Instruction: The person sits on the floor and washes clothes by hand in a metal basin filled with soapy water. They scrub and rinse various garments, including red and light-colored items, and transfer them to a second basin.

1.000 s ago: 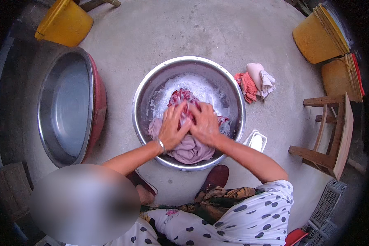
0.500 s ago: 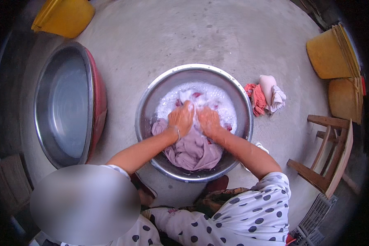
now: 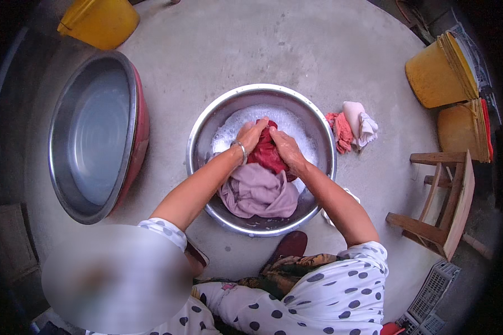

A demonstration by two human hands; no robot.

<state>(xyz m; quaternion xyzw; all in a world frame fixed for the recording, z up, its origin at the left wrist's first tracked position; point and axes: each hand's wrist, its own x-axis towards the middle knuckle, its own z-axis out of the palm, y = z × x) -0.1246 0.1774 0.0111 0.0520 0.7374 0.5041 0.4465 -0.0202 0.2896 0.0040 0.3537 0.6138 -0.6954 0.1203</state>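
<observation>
A round metal basin of sudsy water stands in front of me. In it my left hand and my right hand press a wet dark red cloth between them, fingers closed on either side of it. A silver bangle circles my left wrist. Against the near wall of the basin, just below the red cloth, lies a bunched mauve cloth. The kind of garment cannot be made out for either one.
Left of me a large red-sided metal tub leans on edge. Rolled pink and coral clothes lie right of the basin. Farther right are a wooden stool on its side, yellow buckets and a grey crate. Another yellow bucket stands far left.
The red cloth, mostly under the suds before, is now gathered up between my hands. Both hands have risen slightly in the picture, and the foam around them has thinned.
</observation>
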